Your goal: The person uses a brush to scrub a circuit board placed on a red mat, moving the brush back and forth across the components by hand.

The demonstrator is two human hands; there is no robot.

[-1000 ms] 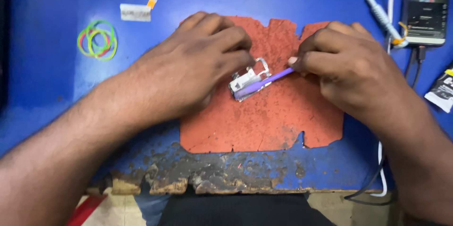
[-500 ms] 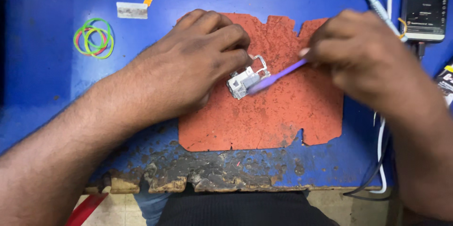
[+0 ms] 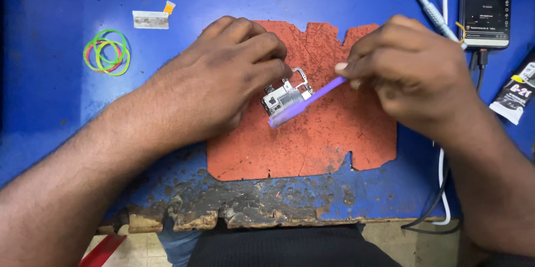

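Small silver-and-black circuit board with metal shielding (image 3: 285, 98) lies near the middle of the torn orange-red work mat (image 3: 312, 144), which sits on the chipped blue surface (image 3: 50, 100). The left hand (image 3: 223, 83) comes in from nine o'clock, its fingers (image 3: 273, 69) curled together and pressing on the board's upper edge to pin it down. The right hand (image 3: 409, 69), from three o'clock, has its fingers pinched on the flat purple plastic pry tool (image 3: 304, 102), whose blade lies along the board's lower edge — touching it, as far as can be seen.

By the look of it the step in hand is prying or scraping at the board's shield. The next move seems to call for a shallow tool angle and steady downward hold from the left hand, so the board does not skid on the mat.

Toward ten o'clock lie coloured rubber bands (image 3: 107, 52) and a small silvery strip with an orange tab (image 3: 151, 18). At two o'clock are a slim metal screwdriver (image 3: 432, 10), a lit smartphone (image 3: 485, 5) and — lower, at the edge — a black-and-white glue tube (image 3: 515, 94).
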